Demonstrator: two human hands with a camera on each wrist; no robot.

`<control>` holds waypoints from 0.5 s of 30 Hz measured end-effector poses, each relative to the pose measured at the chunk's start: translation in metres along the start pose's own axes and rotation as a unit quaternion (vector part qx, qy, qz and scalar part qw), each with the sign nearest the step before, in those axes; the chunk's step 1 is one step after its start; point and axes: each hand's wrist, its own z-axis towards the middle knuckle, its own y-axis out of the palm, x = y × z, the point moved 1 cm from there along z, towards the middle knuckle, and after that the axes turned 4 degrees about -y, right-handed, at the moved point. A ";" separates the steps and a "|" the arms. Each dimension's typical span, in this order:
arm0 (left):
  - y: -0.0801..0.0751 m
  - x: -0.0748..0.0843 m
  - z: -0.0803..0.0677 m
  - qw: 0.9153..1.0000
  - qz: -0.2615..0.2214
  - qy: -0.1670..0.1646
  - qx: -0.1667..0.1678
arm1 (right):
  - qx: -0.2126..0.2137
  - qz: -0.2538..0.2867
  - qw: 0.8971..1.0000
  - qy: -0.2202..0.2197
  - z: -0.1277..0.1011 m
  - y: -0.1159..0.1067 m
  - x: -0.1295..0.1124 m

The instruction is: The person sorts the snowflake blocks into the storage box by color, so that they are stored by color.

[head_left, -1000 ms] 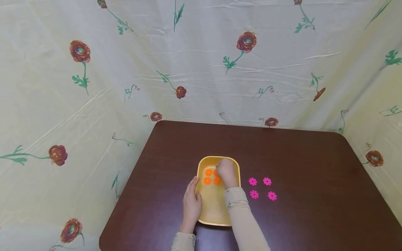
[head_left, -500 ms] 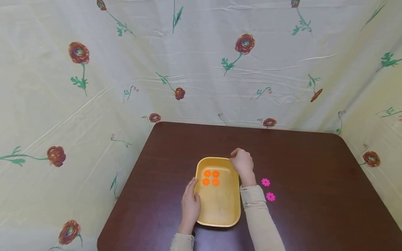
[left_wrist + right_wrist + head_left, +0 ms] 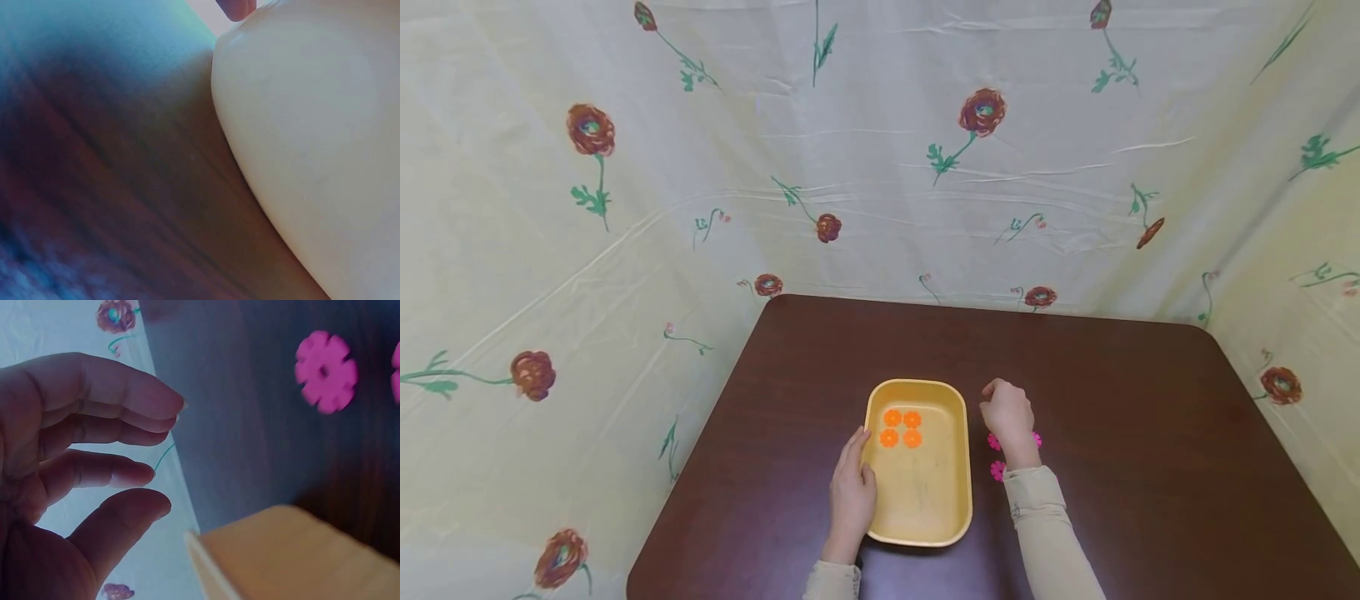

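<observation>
We record a shallow yellow plastic rectangular tray point(image 3: 925, 500) on the dark brown wooden tabletop point(image 3: 1150, 467), with four orange flower-shaped plastic discs point(image 3: 901, 427) lying in a square at its far end. Our left hand point(image 3: 852, 496) rests against the tray's left rim, fingers straight. Our right hand point(image 3: 1009, 417) hovers just right of the tray over the pink flower-shaped plastic discs point(image 3: 997, 471), its grip loosely curled, holding nothing.

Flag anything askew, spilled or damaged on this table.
Nothing stands out. The tray lies flat with four orange discs in a neat square; the pink discs lie flat on the table under the right hand.
</observation>
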 end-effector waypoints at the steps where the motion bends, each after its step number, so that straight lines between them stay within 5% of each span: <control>1: 0.000 0.000 0.000 1.000 0.000 -0.003 -0.001 | -0.001 0.002 1.000 0.002 -0.001 0.001 0.003; 15: -0.002 0.001 -0.001 1.000 0.000 0.011 0.007 | 0.025 -0.009 0.999 -0.024 -0.019 0.024 0.038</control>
